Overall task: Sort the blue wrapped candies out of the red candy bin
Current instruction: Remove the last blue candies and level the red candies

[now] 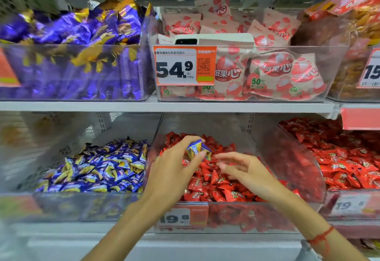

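My left hand (174, 166) pinches a blue and yellow wrapped candy (197, 150) above the red candy bin (304, 170), a clear tub on the lower shelf full of red wrapped candies (213, 186). My right hand (244, 168) hovers just right of it over the red candies, fingers loosely spread and holding nothing. A red string bracelet sits on my right wrist. To the left stands the clear bin of blue wrapped candies (98, 168).
Another bin of red candies (347, 158) stands at the right. The upper shelf (164, 106) carries bins of purple packets (82, 34), pink fruit-print packets (267, 71) and orange snacks (362, 34). Price tags (185, 67) hang on the bin fronts.
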A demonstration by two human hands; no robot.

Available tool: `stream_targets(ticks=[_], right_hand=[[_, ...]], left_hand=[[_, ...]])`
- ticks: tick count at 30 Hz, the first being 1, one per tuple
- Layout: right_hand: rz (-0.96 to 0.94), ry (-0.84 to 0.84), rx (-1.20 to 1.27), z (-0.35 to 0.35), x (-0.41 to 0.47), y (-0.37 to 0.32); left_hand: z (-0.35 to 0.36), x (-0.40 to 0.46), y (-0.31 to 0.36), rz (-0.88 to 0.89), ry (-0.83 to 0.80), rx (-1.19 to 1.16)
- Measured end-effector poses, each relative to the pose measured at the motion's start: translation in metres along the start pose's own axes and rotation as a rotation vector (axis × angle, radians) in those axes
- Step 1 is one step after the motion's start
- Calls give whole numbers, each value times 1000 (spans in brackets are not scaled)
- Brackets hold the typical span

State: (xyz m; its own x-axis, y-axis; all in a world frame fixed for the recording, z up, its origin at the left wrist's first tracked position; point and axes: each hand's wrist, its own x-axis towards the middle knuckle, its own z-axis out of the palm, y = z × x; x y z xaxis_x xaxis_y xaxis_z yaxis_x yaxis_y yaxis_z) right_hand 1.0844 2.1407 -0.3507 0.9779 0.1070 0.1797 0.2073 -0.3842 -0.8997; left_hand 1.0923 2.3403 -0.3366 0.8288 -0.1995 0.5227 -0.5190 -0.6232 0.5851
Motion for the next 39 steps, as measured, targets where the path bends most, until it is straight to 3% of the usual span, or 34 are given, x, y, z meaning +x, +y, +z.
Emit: stream_targets(ticks=[4, 6, 11, 15, 18, 22, 28, 33, 39], right_hand=[[-115, -86, -535, 11, 2, 14], [-134, -125, -648, 13, 2, 14], [-153, -129, -664, 14, -2, 9], [-178, -86, -704, 15, -6, 6], [-182, -80, -701, 9, -8, 4], [-154, -53, -691, -12, -13, 10], [-55, 187, -525, -66, -22, 12], [-18, 173, -500, -82, -11, 8], [-17, -33, -613, -61, 12, 0]], left_hand=[[-52, -18, -19, -52, 279, 153], [-71, -18, -40, -139, 344, 261], [-87, -18, -75, -285, -101, 286], [-69, -14, -56, -104, 71, 242], [-45, -4, -27, 64, 46, 227], [-1, 21, -9, 148, -213, 258], [42, 37, -28, 44, -654, 652], [48, 41, -34, 92, -711, 657], [61, 47, -28, 79, -634, 439]])
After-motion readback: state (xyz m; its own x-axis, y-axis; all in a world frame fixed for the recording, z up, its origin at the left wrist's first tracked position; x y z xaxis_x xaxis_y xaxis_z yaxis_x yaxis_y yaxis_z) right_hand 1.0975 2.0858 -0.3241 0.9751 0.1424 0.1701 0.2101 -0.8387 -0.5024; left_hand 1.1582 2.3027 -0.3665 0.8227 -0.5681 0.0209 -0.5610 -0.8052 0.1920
